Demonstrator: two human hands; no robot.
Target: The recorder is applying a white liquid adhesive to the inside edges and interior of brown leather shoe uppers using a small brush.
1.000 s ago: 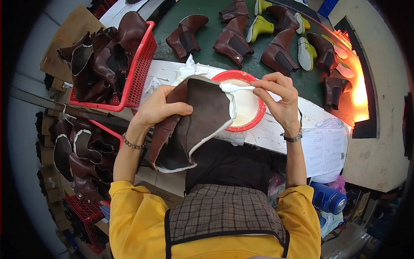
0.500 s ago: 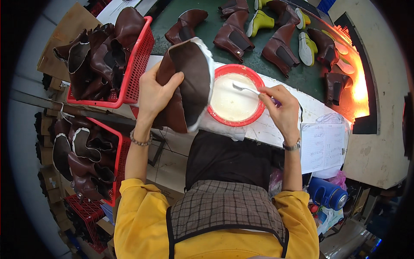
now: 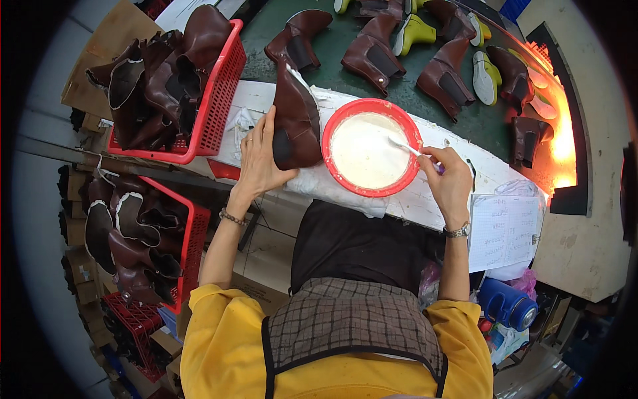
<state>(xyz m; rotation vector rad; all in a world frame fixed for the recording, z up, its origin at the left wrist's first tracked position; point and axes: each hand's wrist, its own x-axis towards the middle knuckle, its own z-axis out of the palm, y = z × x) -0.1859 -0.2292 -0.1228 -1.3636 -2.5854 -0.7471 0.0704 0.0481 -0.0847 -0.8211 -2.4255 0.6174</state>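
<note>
My left hand (image 3: 260, 158) is cupped round the lower left side of a dark brown leather boot upper (image 3: 297, 123), its fingers long against the edge and its thumb below. The upper stands over the white bench strip, its outer face and black elastic panel showing, with a white strip along its right edge. Just right of it is a red plastic bowl (image 3: 328, 159) of creamy white liquid (image 3: 365, 156). My right hand (image 3: 448, 176) pinches a slim brush (image 3: 412, 149) with a white and purple handle. The brush head lies in the liquid near the bowl's right side.
Red baskets of boot uppers, an upper one (image 3: 219, 100) and a lower one (image 3: 193, 246), stand at left. Several brown boots and yellow-green shoe lasts (image 3: 415, 36) occupy the green table. A glowing orange heater (image 3: 561, 143), a notebook (image 3: 502, 229) and a blue flask (image 3: 502, 302) are at right.
My left hand has lowered the boot upper and turned it from its inner side to its outer side, beside the bowl. The brush has shifted toward the bowl's right side.
</note>
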